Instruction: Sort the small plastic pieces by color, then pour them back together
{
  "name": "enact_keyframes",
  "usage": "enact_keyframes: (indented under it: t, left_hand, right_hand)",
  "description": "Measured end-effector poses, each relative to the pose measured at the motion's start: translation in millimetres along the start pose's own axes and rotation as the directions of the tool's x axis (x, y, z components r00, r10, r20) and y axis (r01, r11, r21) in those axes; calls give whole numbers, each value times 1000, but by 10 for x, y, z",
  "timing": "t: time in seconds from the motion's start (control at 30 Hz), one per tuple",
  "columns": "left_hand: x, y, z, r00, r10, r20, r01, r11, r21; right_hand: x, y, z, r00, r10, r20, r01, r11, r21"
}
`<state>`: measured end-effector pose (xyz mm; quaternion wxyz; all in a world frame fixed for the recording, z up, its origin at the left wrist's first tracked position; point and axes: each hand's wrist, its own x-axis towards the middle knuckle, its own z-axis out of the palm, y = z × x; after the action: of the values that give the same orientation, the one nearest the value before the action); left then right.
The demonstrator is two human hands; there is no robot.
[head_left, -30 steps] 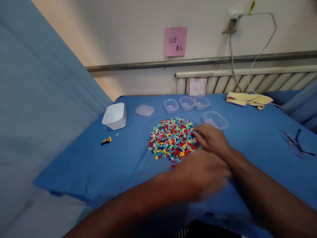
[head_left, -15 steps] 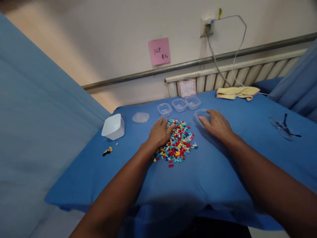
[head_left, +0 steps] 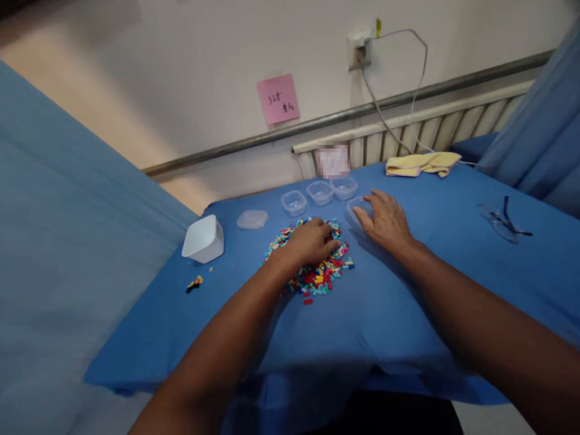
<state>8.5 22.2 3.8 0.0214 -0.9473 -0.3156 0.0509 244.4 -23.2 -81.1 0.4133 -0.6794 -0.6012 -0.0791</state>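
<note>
A pile of small colourful building bricks [head_left: 324,272] lies on the blue cloth. My left hand [head_left: 312,241] rests on top of it, palm down, with fingers apart; bricks under the palm are hidden. To the right of the pile, my right hand [head_left: 385,223] holds the side of a clear plastic container [head_left: 354,212], the thumb at its near rim. Part of that container is hidden behind the hand. Behind the pile stand three more clear containers, among them a left one [head_left: 294,204], a middle one [head_left: 321,193] and a right one [head_left: 344,188].
At the left are a white box [head_left: 203,239], a clear lid [head_left: 252,219] and a few yellow and black bricks [head_left: 194,284]. A yellow cloth [head_left: 421,164] lies at the back right, with eyeglasses [head_left: 505,220] nearer. A curtain [head_left: 67,229] borders the left side.
My left hand has moved rightward from the pile's left side onto its middle. The right hand stays at the clear container. The whole view has shifted slightly.
</note>
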Motion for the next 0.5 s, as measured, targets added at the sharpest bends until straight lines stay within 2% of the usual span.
enact_keyframes:
  t: [0.1,0.2,0.3,0.4,0.5]
  left_hand:
    - [-95,201,-22,996,70,-50,-68,997,37]
    - [-78,400,77,974,204,-94,-201,979,40]
    - [-35,499,174,961,260,-92,-253,964,80]
    - [-31,450,148,967,247,-69,-235,961,145]
    - [5,326,42,985,153,-81,-139,977,165]
  right_hand:
    - [-26,-19,43,1000,23,21,-23,1000,-3]
    - [-47,5,73,996,33,84,-32,999,-18]
    - [-35,60,74,995,29,97,-27,999,-19]
    - [-17,76,55,996,40,85,-38,999,-23]
    - [-13,32,30,993,68,95,-65,997,-35]
